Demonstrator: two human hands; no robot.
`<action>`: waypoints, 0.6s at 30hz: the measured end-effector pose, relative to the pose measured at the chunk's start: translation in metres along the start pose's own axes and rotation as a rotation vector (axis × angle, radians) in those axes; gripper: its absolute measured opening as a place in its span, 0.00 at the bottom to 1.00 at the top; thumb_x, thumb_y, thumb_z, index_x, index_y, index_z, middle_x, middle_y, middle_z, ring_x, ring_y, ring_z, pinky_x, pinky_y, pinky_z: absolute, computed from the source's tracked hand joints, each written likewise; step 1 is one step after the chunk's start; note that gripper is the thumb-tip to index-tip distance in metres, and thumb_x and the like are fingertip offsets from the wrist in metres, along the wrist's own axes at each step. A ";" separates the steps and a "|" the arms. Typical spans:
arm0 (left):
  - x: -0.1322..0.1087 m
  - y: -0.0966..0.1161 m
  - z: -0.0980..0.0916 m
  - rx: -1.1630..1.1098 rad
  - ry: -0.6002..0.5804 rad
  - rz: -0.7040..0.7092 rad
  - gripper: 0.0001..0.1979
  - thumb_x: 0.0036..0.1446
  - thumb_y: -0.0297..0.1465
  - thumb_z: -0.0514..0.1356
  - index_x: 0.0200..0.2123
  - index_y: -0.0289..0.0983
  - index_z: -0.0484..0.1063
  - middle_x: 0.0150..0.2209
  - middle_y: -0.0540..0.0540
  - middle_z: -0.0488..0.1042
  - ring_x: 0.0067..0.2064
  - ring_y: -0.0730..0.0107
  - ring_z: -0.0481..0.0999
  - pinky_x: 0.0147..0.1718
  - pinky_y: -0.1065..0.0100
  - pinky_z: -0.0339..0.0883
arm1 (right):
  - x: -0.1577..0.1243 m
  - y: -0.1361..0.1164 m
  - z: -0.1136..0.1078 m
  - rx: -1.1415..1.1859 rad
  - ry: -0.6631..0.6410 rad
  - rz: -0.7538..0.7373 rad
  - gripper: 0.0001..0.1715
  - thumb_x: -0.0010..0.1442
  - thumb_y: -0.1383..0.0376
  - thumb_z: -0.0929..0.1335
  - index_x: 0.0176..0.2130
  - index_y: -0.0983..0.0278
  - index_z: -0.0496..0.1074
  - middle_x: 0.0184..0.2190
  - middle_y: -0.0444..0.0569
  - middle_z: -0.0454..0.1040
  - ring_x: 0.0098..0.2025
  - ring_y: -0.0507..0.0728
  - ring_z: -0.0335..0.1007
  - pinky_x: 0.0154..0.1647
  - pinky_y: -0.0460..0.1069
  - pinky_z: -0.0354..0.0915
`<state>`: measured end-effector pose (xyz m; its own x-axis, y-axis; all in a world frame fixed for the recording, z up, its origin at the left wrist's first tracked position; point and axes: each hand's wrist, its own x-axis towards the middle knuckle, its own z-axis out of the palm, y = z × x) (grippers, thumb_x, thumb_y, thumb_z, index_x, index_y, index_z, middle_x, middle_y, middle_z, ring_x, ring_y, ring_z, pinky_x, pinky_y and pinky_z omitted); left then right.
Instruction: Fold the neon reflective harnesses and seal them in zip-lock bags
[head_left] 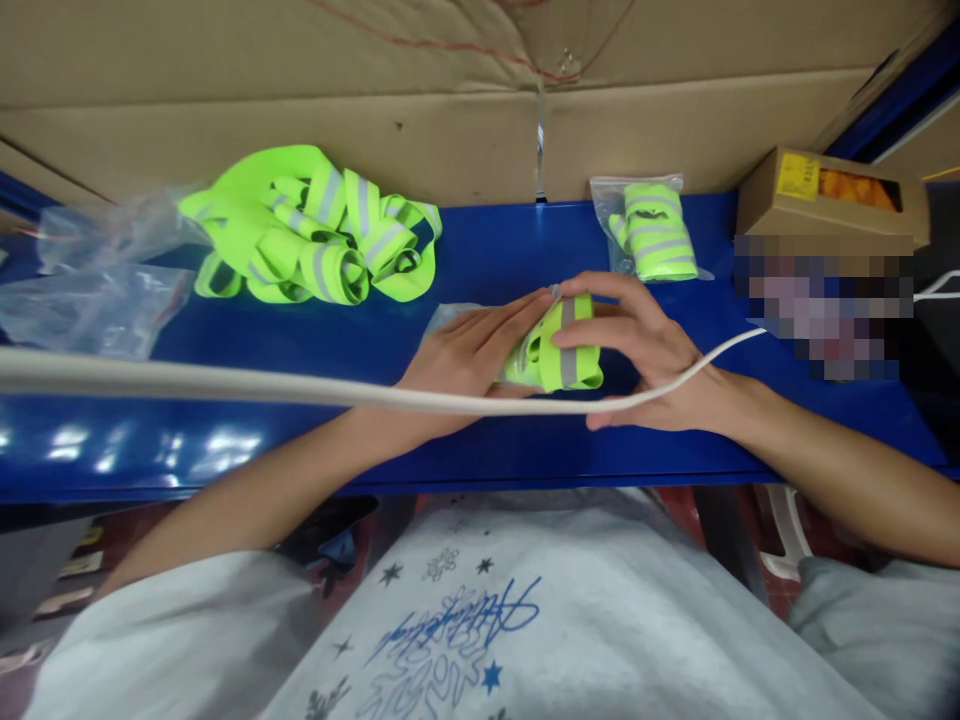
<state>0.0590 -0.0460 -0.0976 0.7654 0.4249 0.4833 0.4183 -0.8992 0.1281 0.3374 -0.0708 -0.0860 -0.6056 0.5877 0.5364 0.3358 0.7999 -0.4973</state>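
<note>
— Cardboard (225,120) backs a blue table (510,250). What lines it, left to right?

— Loose clear bags (97,310) at far left, then a heap of green straps (315,240) striped in grey.

— And at the centre?

— The left hand (461,355) lies palm down, fingers nearly straight and close together, over a half-covered bag (445,317); whether it pinches the plastic cannot be told. At that bag's right end sits a strap roll (551,365). The right hand (649,350) curves about it, fingers half open, tips on the roll, thumb apart below; how firm the hold is, one cannot tell.

— How does the roll handle?

— Probably light, soft and springy, hardly fragile, apt to uncoil; the plastic looks slippery. Around its sides seems the surest hold.

— Edges and room?

— Front edge near both hands, a white cable (450,403) crossing the view over them; blue surface behind the roll, reaching right toward a bagged roll (660,235) and a carton (817,218).
</note>
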 end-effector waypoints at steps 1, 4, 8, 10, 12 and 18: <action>0.000 0.000 -0.002 -0.019 -0.016 0.003 0.39 0.76 0.48 0.55 0.79 0.34 0.50 0.73 0.30 0.66 0.71 0.51 0.73 0.68 0.52 0.73 | 0.000 0.000 0.000 -0.082 0.001 -0.070 0.34 0.67 0.44 0.74 0.63 0.58 0.75 0.68 0.58 0.69 0.71 0.67 0.68 0.69 0.61 0.70; 0.000 -0.001 -0.009 -0.065 -0.089 0.034 0.36 0.77 0.48 0.54 0.78 0.35 0.54 0.72 0.32 0.66 0.70 0.54 0.74 0.68 0.55 0.72 | 0.003 0.001 0.000 -0.308 0.014 -0.230 0.23 0.73 0.50 0.71 0.60 0.58 0.77 0.56 0.54 0.80 0.60 0.63 0.78 0.62 0.59 0.73; 0.001 -0.001 -0.015 -0.090 -0.110 0.053 0.38 0.74 0.50 0.58 0.77 0.34 0.57 0.70 0.32 0.70 0.69 0.53 0.75 0.68 0.56 0.72 | 0.004 -0.001 -0.001 -0.333 0.048 -0.231 0.17 0.77 0.57 0.68 0.59 0.57 0.79 0.48 0.51 0.84 0.51 0.60 0.81 0.53 0.56 0.73; 0.001 0.000 -0.015 -0.064 -0.085 0.046 0.41 0.72 0.52 0.59 0.77 0.34 0.57 0.69 0.32 0.71 0.68 0.52 0.77 0.67 0.56 0.73 | 0.003 -0.004 0.001 -0.282 0.055 -0.150 0.16 0.77 0.57 0.68 0.58 0.58 0.80 0.48 0.52 0.83 0.50 0.59 0.81 0.52 0.54 0.74; 0.000 0.001 -0.014 -0.012 -0.059 0.054 0.42 0.71 0.53 0.60 0.76 0.33 0.58 0.68 0.32 0.73 0.66 0.52 0.78 0.66 0.55 0.74 | 0.004 -0.007 0.004 -0.266 0.022 -0.058 0.16 0.77 0.57 0.67 0.55 0.58 0.82 0.49 0.53 0.83 0.49 0.59 0.81 0.51 0.53 0.74; -0.001 0.001 -0.009 0.120 -0.089 0.095 0.37 0.75 0.51 0.54 0.72 0.28 0.64 0.67 0.31 0.74 0.64 0.50 0.79 0.63 0.54 0.75 | 0.005 -0.008 0.007 -0.398 -0.088 -0.044 0.20 0.78 0.52 0.65 0.53 0.59 0.82 0.48 0.51 0.85 0.47 0.59 0.82 0.46 0.53 0.73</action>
<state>0.0544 -0.0477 -0.0902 0.8423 0.3510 0.4091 0.3935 -0.9191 -0.0216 0.3264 -0.0753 -0.0836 -0.6790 0.5532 0.4826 0.5509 0.8185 -0.1631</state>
